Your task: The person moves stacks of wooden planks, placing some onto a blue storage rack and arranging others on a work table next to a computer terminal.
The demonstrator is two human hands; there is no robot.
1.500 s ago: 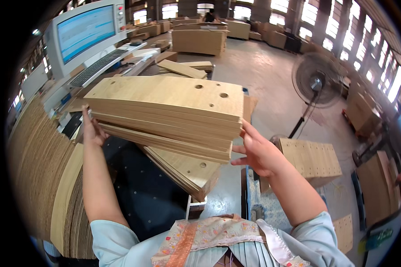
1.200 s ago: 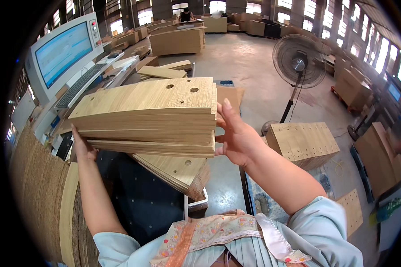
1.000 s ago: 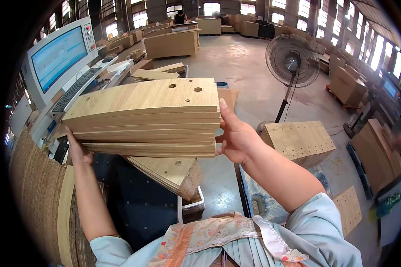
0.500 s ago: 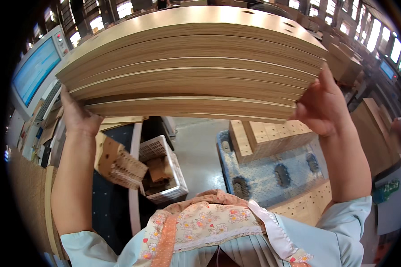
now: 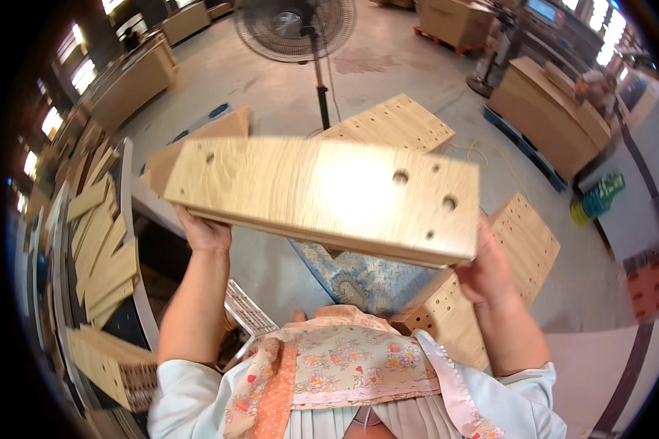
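Note:
Between my two hands I carry a stack of light wood-grain panels [image 5: 293, 179], raised in front of me. The top panel has several drilled holes, most of them towards its right end. My left hand [image 5: 203, 233] grips the left end from below, its fingers hidden under the boards. At the right end my right hand [image 5: 487, 267] is closed around the near corner. Below the stack a blue pallet [image 5: 359, 282] shows in part. On its right side stand stacks of drilled panels [image 5: 523, 245], and another panel stack [image 5: 395, 124] lies beyond.
Loose wood strips [image 5: 99, 241] lie on the conveyor at the left. A white plastic basket [image 5: 249, 311] stands near my left forearm. A standing fan [image 5: 293, 25] is ahead. Boxes on a pallet [image 5: 545, 117] are at right, near another person [image 5: 597, 84].
I have turned to the right with the panel stack and lowered it, so its top face now shows. The monitor at left has gone from view; the fan and floor have come in.

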